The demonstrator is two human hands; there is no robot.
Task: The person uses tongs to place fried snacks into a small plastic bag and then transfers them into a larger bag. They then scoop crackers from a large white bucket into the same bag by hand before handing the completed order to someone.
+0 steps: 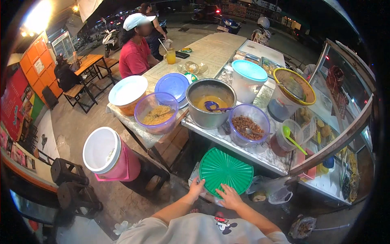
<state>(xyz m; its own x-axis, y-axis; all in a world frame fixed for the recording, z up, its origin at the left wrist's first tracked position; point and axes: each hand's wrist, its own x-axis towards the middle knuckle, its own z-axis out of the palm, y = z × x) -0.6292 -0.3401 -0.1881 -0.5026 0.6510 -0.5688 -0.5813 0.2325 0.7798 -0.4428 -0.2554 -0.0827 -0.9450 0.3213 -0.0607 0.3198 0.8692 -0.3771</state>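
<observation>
A round green plastic lid [227,170] with raised ribs fanning out from its middle lies low in front of me, below the stall counter. It covers most of whatever is under it. At its left rim is my left hand [197,188], thumb and fingers apart against the edge. My right hand [230,196] rests palm down on the near part of the lid with its fingers spread. Just right of the lid sits a clear plastic bag [278,190].
Along the counter stand a metal pot [210,120] of yellow broth with a purple ladle, a tub of noodles [155,126] and a tub of brown minced topping [248,123]. A pink-and-white bucket [122,161] is on a stool at left. A person [134,55] sits across the table.
</observation>
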